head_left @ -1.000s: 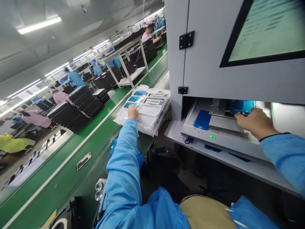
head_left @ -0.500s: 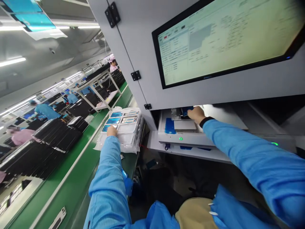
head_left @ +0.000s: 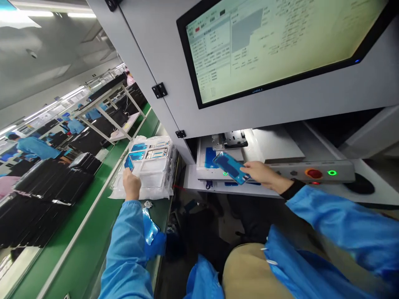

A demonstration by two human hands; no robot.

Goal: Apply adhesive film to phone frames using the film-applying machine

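Note:
My right hand (head_left: 260,173) is closed on one end of a blue-filmed phone panel (head_left: 230,167), held tilted in the air in front of the machine's metal fixture (head_left: 230,140). Over the left side of a white plastic tray (head_left: 152,182), my left hand (head_left: 131,182) pinches a second blue phone panel (head_left: 129,162), raised nearly upright. Other blue panels (head_left: 137,155) and silver phone frames (head_left: 156,153) lie in the tray's far compartments; its near compartments show bare white plastic. Another blue piece (head_left: 211,158) lies flat beside the fixture.
A large monitor (head_left: 280,50) sits in the grey machine cabinet above. A red button (head_left: 313,173) and a green-lit button (head_left: 332,172) are on its front. The tray stack rests beside a green conveyor (head_left: 84,232). Black stacked trays (head_left: 59,187) and co-workers (head_left: 37,145) are beyond.
My right hand has drawn a blue phone panel out from the fixture toward me. My left hand has lifted another panel from the tray. The view has shifted to the right.

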